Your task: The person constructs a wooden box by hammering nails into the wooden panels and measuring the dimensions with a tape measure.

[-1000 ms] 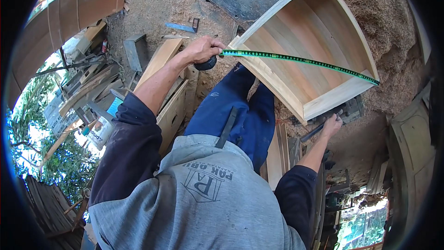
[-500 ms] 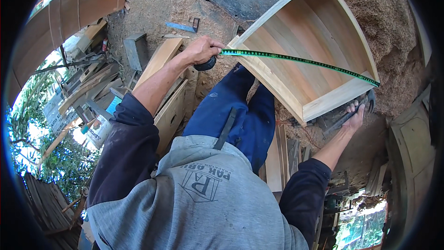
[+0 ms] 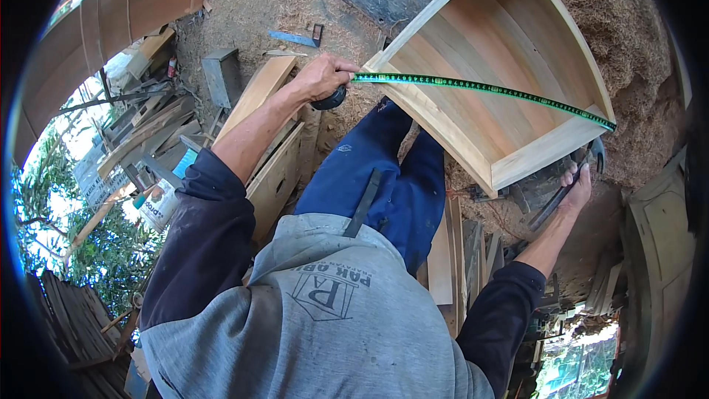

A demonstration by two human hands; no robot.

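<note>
Tape stretched across a wooden frame

Left hand [image 3: 323,76], upper centre of the frame, is closed around the dark case of a tape measure [image 3: 331,97], knuckles up, the forearm running down and left to a dark sleeve. The green tape blade [image 3: 480,90] runs from that case rightward across the open face of a curved wooden box frame [image 3: 509,37], ending at the frame's right corner. The frame fills the upper right, resting on sawdust-covered ground [image 3: 244,0].

Right hand [image 3: 577,185], at the right just below the frame's lower corner, is wrapped around a dark hammer [image 3: 565,188], its arm reaching up from the lower right. Stacked boards [image 3: 277,170] lie left of the blue trousers [image 3: 377,177].
</note>
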